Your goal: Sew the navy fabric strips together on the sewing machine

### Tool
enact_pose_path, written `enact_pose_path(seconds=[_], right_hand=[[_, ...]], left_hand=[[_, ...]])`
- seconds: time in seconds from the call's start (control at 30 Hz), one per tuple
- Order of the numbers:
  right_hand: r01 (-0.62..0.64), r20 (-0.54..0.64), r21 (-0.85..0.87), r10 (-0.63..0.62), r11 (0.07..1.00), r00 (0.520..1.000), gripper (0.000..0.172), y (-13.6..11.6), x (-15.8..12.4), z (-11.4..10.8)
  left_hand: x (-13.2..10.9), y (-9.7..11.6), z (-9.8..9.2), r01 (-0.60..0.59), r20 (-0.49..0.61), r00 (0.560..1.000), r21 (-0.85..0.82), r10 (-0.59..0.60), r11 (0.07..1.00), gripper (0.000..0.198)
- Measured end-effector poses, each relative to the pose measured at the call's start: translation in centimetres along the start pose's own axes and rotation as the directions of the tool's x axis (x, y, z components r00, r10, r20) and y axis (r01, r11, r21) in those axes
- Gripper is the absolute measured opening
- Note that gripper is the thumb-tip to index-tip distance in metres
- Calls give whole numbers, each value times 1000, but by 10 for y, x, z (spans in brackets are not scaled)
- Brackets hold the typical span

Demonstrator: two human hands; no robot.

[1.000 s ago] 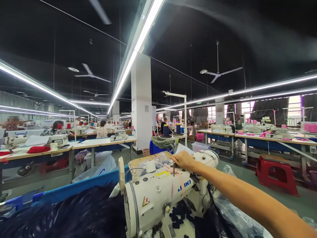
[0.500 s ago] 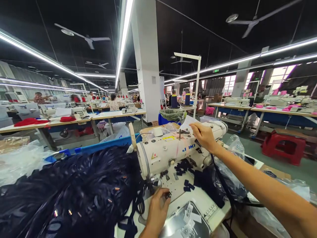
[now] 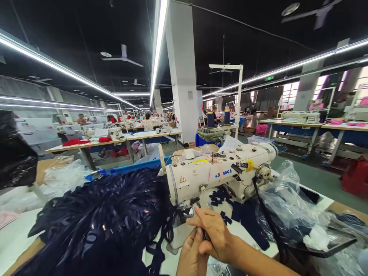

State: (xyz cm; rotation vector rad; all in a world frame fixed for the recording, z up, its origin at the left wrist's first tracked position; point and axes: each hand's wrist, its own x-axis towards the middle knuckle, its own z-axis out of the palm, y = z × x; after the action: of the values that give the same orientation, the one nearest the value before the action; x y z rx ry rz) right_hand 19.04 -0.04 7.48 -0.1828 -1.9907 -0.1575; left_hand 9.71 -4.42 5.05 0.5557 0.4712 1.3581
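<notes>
A cream JUKI sewing machine point(image 3: 218, 174) stands on the white table point(image 3: 17, 239) in front of me. Both hands meet just below its needle end. My right hand point(image 3: 214, 232) is curled in a pinch over my left hand point(image 3: 192, 255), whose fingers are closed; together they grip a small dark piece I cannot make out. A big heap of dark navy fabric strips point(image 3: 106, 222) lies to the left of the hands. Small navy cut pieces point(image 3: 220, 197) lie on the machine bed.
Crumpled clear plastic bags point(image 3: 290, 207) lie right of the machine. Two dark thread cones point(image 3: 218, 119) stand behind it under a white thread stand point(image 3: 238, 94). Rows of sewing tables point(image 3: 115, 142) with seated people fill the hall. A white pillar point(image 3: 184, 73) rises behind.
My right hand left the top of the machine and came down to join my left hand below the needle. The view tilted down and the left hand came into sight.
</notes>
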Motion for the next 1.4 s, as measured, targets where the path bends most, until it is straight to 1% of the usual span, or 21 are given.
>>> enact_pose_path(seconds=[0.07,0.2,0.33,0.4,0.47,0.5,0.53,0.6,0.67,0.7,0.77,0.83,0.9,1.0,1.07,1.13,1.2,1.27,1.33,1.4], right_hand=[[-31,58,30,30,999,998,61,-1,-1,3],[-51,186,16,47,999,982,75,0,-8,6],[-43,302,1,41,999,952,80,3,-14,7],[-50,329,14,42,999,943,81,4,-15,5],[-80,320,39,63,996,945,81,3,-16,1],[-107,314,54,85,993,945,77,3,-16,-2],[-142,316,72,112,987,942,70,2,-15,-4],[-216,337,125,163,968,927,47,1,-13,-9],[-270,352,203,187,941,917,24,-1,-10,-12],[-285,342,250,191,925,920,20,-1,-8,-12],[-314,316,334,208,889,926,18,-3,-4,-12],[-362,314,387,248,848,916,17,-4,-1,-11],[-415,318,406,300,814,899,15,-5,0,-10],[-473,302,398,375,786,876,14,-3,-1,-9],[-490,291,360,404,794,867,13,-2,-3,-9],[-483,276,297,410,824,869,13,-1,-6,-8],[-446,255,211,392,870,884,12,0,-10,-5],[-392,227,121,359,912,905,13,2,-14,-1],[-354,197,47,339,934,920,13,4,-17,3],[-348,169,8,342,937,924,14,4,-20,6]], left_hand=[[-4,0,-3,-40,-27,999,11,40,999,26],[-9,-1,-7,-41,-41,998,66,43,997,30],[-11,-4,-6,-50,-49,997,71,54,996,30],[-12,-5,-8,-49,-59,997,49,51,998,30],[-11,-6,-12,-48,-82,995,10,49,999,27],[-11,-7,-16,-46,-104,994,-14,44,999,26],[-12,-7,-19,-41,-131,991,-41,36,998,26],[-14,-6,-24,-27,-173,985,-93,10,995,26],[-17,-5,-25,-8,-157,988,-121,-12,993,26],[-18,-4,-24,7,-127,992,-123,-23,992,25],[-21,-3,-21,49,-59,997,-110,-56,993,26],[-23,-2,-18,83,-9,996,-81,-84,993,28],[-24,-1,-17,85,26,996,-31,-84,996,31],[-25,3,-18,42,49,998,90,-46,995,33],[-26,7,-21,0,-2,1000,178,0,984,32],[-26,11,-23,-41,-93,993,255,66,966,33],[-25,14,-24,-90,-177,971,339,158,936,33],[-26,15,-23,-148,-219,939,439,265,886,33],[-26,14,-23,-209,-218,905,521,366,827,32],[-27,14,-23,-256,-199,879,568,433,782,30]])
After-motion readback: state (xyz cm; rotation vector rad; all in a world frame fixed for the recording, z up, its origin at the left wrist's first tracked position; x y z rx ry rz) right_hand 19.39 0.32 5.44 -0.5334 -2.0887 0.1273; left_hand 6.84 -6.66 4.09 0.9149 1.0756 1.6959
